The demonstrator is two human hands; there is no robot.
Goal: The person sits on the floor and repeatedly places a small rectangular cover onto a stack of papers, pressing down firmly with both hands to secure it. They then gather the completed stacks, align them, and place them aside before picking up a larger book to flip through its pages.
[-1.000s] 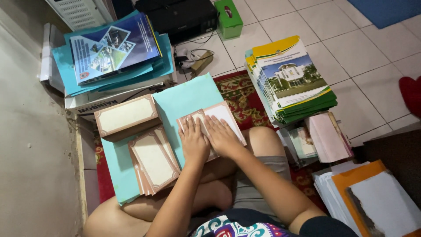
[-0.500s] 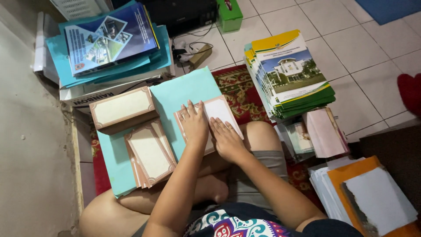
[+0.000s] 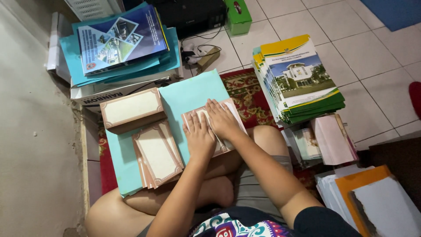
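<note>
Now both hands flat: left hand point(image 3: 199, 135), right hand point(image 3: 222, 120), on brown-bordered card point(image 3: 232, 113).

Two bare forearms are seen, ending in the left hand point(image 3: 199, 136) and the right hand point(image 3: 222, 120); no rings, watch or bracelets can be made out on either. A dark, short sleeve point(image 3: 322, 221) is worn on the right arm, at about 5 o'clock in the view. A patterned top point(image 3: 228, 226) in white, teal, red and purple swirls is shown at 6 o'clock. Grey shorts point(image 3: 258, 191) are worn just above it, and the legs point(image 3: 131, 210) are left bare, towards 7 o'clock.
</note>
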